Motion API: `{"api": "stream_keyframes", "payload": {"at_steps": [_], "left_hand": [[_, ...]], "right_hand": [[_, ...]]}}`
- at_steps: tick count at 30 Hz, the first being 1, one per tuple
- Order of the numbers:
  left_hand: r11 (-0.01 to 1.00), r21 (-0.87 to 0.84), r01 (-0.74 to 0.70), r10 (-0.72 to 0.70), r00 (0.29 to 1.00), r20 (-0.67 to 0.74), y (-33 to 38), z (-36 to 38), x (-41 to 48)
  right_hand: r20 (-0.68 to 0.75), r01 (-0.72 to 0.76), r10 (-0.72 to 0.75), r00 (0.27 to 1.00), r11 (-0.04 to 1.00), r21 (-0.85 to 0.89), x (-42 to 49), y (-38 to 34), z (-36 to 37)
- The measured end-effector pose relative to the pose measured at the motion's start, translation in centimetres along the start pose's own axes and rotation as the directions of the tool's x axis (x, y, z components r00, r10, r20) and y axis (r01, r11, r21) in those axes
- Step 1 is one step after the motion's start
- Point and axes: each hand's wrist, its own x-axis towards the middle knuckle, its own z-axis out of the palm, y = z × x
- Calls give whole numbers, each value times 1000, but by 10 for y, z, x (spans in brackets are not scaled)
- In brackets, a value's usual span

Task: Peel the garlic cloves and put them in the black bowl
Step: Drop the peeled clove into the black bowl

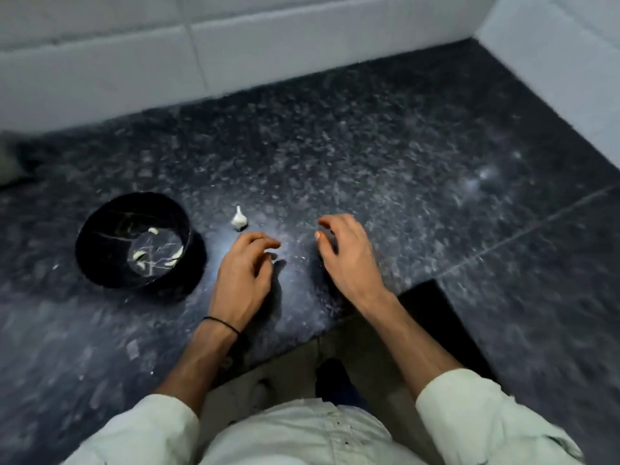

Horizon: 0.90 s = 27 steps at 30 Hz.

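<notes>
On the dark speckled counter, left side: black bowl sat upright with several peeled cloves on its bottom. One unpeeled garlic piece lay just right of the bowl, just beyond the left hand, not touching it. Left hand's fingers were loosely curled, nothing gripped (a pale speck by the fingertips was too blurred to identify). Right hand was apart to the right, fingers loosely bent, empty. Thin black band circled the left wrist. White tiled wall ran along the far edge.
</notes>
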Motion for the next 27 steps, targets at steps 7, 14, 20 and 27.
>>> {"api": "stream_keyframes", "payload": {"at_steps": [7, 14, 20, 27], "left_hand": [[944, 20, 329, -310, 907, -286, 4, 16, 8], [898, 109, 427, -376, 871, -317, -4, 33, 16], [895, 197, 400, -329, 891, -313, -5, 38, 19], [905, 262, 334, -267, 928, -260, -2, 37, 26]], "right_hand": [[261, 178, -213, 942, 972, 150, 63, 3, 38], [230, 294, -337, 913, 934, 202, 65, 17, 51], [243, 292, -334, 910, 936, 195, 66, 16, 50], [254, 263, -298, 920, 951, 161, 63, 13, 48]]}}
